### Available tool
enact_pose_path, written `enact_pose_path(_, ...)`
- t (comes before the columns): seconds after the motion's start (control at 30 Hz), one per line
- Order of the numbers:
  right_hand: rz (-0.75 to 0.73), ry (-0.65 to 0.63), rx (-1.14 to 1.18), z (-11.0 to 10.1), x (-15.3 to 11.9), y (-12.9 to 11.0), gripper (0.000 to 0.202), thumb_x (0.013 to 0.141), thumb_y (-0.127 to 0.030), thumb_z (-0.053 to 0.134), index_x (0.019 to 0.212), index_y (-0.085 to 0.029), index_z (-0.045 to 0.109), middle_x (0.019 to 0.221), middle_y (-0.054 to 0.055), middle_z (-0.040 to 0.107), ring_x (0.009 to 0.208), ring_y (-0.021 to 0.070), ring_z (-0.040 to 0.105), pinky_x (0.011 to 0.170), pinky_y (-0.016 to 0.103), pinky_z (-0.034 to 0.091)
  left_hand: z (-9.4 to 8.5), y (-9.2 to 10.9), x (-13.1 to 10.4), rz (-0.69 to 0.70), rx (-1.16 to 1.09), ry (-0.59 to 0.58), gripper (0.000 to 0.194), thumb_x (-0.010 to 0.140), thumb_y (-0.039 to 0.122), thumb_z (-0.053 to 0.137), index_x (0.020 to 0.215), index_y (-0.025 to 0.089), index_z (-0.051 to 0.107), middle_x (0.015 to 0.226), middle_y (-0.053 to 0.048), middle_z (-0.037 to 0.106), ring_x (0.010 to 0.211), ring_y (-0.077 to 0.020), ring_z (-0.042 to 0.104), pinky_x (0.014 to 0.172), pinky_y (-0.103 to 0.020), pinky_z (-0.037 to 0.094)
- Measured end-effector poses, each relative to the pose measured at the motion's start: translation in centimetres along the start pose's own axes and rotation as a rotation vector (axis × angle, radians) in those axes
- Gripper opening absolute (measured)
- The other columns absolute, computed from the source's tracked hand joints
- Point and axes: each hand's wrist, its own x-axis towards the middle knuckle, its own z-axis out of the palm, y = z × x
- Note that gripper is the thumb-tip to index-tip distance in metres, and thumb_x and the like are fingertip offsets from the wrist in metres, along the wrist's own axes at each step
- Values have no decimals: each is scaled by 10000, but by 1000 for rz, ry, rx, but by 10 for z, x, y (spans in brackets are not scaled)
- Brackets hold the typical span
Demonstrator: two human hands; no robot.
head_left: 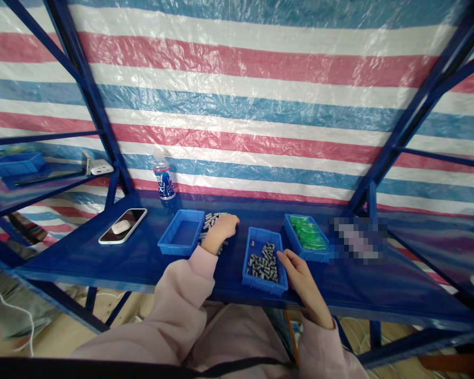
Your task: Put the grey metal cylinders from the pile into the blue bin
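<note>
My left hand (222, 229) is curled over a pile of small grey metal cylinders (210, 220) lying loose on the blue table. Its fingertips point down and away, so what they hold, if anything, is hidden. To its left stands a blue plastic bin (181, 234) with nothing visible inside. My right hand (296, 267) grips the right rim of another blue bin (265, 287), which lies near the table's front edge. Many short dark metal bolts (264, 263) lie in that bin. Behind my right hand is a third blue bin (306, 255) filled with green plastic packets (308, 233).
A phone (132, 221) with a white earphone case (121, 227) on it lies at the table's left. A labelled bottle (164, 178) stands at the back. Blue metal posts (395, 126) frame the table (229, 287), with striped sheeting (237, 105) behind. A blurred patch (357, 239) covers something at the right.
</note>
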Motion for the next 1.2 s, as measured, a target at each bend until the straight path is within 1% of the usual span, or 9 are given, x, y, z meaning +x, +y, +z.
enact_pose_path(0.27,-4,-5,4,0,1,0,378,840,-498,544,650,-219,374,527,-83,302,436,76,312,402,217,233,6,-7,6,44,-135,5,243,664,-6,543,729,165,704,754,-47,698,735,-157,649,709,-220,471)
enact_pose_path(0.37,4,-7,2,0,0,0,378,841,-505,539,657,-218,377,526,-86,303,434,74,311,399,214,231,5,-5,7,91,-210,21,208,643,2,574,697,159,699,696,-31,687,676,-150,638,660,-212,466)
enact_pose_path(0.6,14,0,12,1,-1,-2,380,834,-511,544,653,-218,382,509,-87,319,420,72,310,379,216,205,-17,9,3,293,-429,105,130,778,184,602,851,150,704,836,-32,713,787,-144,644,735,-204,472)
enact_pose_path(0.73,19,-4,36,1,0,-3,382,815,-518,562,651,-220,389,496,-88,323,403,73,314,375,221,200,-24,15,-2,372,-534,140,149,801,244,610,856,141,703,844,-40,713,800,-150,640,757,-223,467)
enact_pose_path(0.83,9,-18,62,1,1,-2,390,806,-528,569,650,-219,389,506,-86,336,406,73,328,380,219,213,-27,22,-10,462,-562,47,165,770,271,658,880,158,707,864,-37,712,809,-160,633,760,-245,461)
enact_pose_path(0.9,3,-24,70,1,1,-2,390,809,-527,566,653,-219,386,514,-87,335,409,72,329,383,217,219,-32,27,-19,531,-535,-28,254,728,279,704,962,180,695,983,-45,698,892,-175,621,781,-253,456)
enact_pose_path(0.97,8,-23,74,1,2,-1,389,811,-523,567,653,-219,381,511,-90,324,405,69,319,380,216,214,-41,29,-28,569,-552,-18,273,771,274,663,1035,203,671,1140,-54,647,1019,-181,589,813,-252,447)
enact_pose_path(1.07,24,-20,69,1,2,1,392,812,-524,564,652,-220,374,506,-92,318,399,68,312,375,216,209,-60,21,-36,506,-580,78,219,845,273,565,1034,217,662,1174,-41,634,1069,-177,571,855,-275,437)
enact_pose_path(1.2,19,-21,52,0,3,3,379,823,-518,552,660,-220,382,501,-89,329,410,72,324,382,214,217,-74,-5,-40,324,-565,239,234,869,294,508,1029,200,650,1097,-38,668,1018,-181,594,897,-326,429)
